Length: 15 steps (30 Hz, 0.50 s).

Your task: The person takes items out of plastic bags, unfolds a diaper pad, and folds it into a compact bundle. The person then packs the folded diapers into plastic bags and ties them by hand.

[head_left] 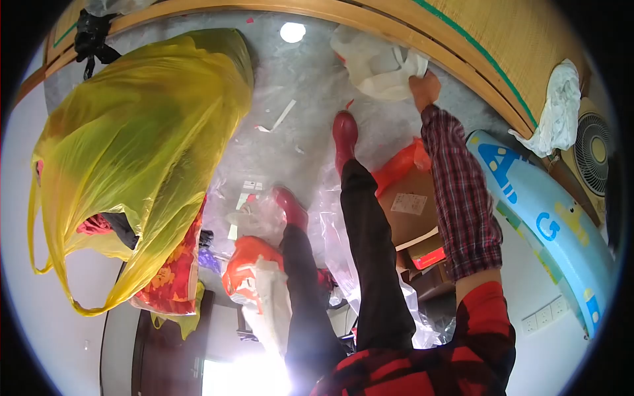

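Note:
My right hand [424, 89] reaches forward over the floor, its fingers closed on the edge of a white plastic bag [373, 69]. The bag hangs or lies loosely to the left of the hand, near a wooden edge. I cannot tell what is inside it. My left hand is out of view. A large yellow plastic bag [152, 125] fills the left side, with dark and red cloth showing at its mouth. Below my right forearm stands a cardboard box [409, 204] with an orange plastic bag [401, 165] beside it.
Paper scraps [281, 117] lie on the grey floor [290, 72] around my red boots [344, 135]. A straw mat [528, 46] on a wooden frame borders the far side. On the right are a blue lettered panel [541, 211] and a fan [592, 148].

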{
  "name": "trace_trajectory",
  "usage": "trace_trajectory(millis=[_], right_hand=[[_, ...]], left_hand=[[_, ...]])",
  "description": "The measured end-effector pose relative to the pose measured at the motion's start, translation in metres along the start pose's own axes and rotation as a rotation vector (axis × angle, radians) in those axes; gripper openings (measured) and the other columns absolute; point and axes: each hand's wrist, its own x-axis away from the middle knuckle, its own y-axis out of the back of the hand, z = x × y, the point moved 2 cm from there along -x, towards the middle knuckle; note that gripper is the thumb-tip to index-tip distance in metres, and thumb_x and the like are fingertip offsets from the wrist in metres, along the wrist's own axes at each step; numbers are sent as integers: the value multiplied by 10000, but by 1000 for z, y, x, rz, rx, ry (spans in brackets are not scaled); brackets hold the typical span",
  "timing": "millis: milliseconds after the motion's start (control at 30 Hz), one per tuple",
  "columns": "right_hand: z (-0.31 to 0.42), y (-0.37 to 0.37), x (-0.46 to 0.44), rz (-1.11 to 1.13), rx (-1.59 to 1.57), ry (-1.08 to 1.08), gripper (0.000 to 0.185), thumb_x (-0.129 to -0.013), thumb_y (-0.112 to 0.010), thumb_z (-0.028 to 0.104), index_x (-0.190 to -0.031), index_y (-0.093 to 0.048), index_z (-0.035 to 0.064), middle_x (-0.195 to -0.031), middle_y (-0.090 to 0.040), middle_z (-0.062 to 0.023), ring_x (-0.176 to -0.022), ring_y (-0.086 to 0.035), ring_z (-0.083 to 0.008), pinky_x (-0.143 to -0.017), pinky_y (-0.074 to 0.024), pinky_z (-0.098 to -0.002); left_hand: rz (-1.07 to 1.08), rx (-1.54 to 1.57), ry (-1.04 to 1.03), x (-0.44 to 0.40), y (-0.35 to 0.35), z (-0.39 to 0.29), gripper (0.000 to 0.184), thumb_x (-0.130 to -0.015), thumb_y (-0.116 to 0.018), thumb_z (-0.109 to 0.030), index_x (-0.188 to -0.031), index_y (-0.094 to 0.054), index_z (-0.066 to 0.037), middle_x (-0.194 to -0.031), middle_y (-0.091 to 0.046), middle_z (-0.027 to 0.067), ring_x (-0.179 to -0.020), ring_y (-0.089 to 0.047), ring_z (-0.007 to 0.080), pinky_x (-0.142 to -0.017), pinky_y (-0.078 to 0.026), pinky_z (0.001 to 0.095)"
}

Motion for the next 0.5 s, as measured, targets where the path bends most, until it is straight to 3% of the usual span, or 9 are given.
trace_trajectory(millis=[33,133,233,267,300,333,367,400,500], right_hand=[[-3,-14,11,-161,69,29,296,-641,-558,220,-851,-638,27,-752,-630,-179,-731,-612,-339,-679,-468,-407],[-9,-31,68,61,-461,-58,353,-653,-631,159,-973,-623,10,-752,-623,-15,-649,-540,-108,-604,-451,-285],[-2,-38,137,228,-611,-160,302,-668,-629,91,-952,-623,-11,-784,-623,-34,-659,-553,-118,-599,-455,-269],[12,-29,164,294,-574,-192,288,-675,-627,75,-949,-622,-15,-784,-621,-38,-662,-555,-121,-600,-456,-266],[26,-19,190,369,-611,-201,289,-678,-626,69,-952,-617,-21,-788,-622,-39,-674,-557,-118,-606,-456,-265],[38,-12,216,452,-643,-210,289,-682,-625,64,-956,-612,-28,-792,-622,-40,-686,-559,-116,-613,-456,-264],[43,-8,237,468,-643,-200,289,-682,-625,64,-956,-612,-28,-792,-622,-40,-686,-559,-116,-613,-456,-264],[49,-7,255,487,-605,-116,289,-677,-621,62,-952,-612,-25,-778,-636,-70,-666,-569,-121,-609,-458,-265],[65,0,311,606,-500,22,292,-675,-614,54,-956,-607,-29,-776,-649,-105,-681,-582,-118,-626,-461,-268]], left_hand=[[0,9,11,4,0,2,249,-681,-634,-152,-901,-579,-50,-653,-575,129,-495,-560,241,-504,-461,407],[-1,71,76,9,-1,10,244,-679,-648,-172,-871,-575,-40,-663,-572,128,-504,-561,246,-524,-465,417],[-25,149,168,-4,2,7,248,-676,-663,-191,-841,-571,-31,-672,-568,127,-513,-562,251,-545,-468,426],[-342,-289,-307,-31,5,14,371,-681,-654,-201,-975,-526,-16,-806,-576,171,-629,-583,301,-649,-472,437],[-307,-374,-374,-3,11,-61,445,-721,-627,-194,-1079,-466,15,-906,-565,194,-805,-572,319,-733,-459,417],[-456,-361,-883,-64,14,-48,534,-693,-654,-190,-1140,-462,29,-1037,-551,216,-998,-522,347,-852,-407,407],[-475,-223,-920,-60,16,-104,509,-741,-606,-178,-1174,-443,33,-1057,-543,214,-987,-522,338,-845,-413,387],[-304,-168,-852,-48,23,-161,465,-807,-564,-176,-1193,-416,39,-1058,-536,206,-1004,-518,305,-866,-408,372],[-182,323,-1016,13,16,-301,421,-806,-573,-134,-1174,-461,34,-1155,-508,165,-1085,-472,257,-918,-367,341]])
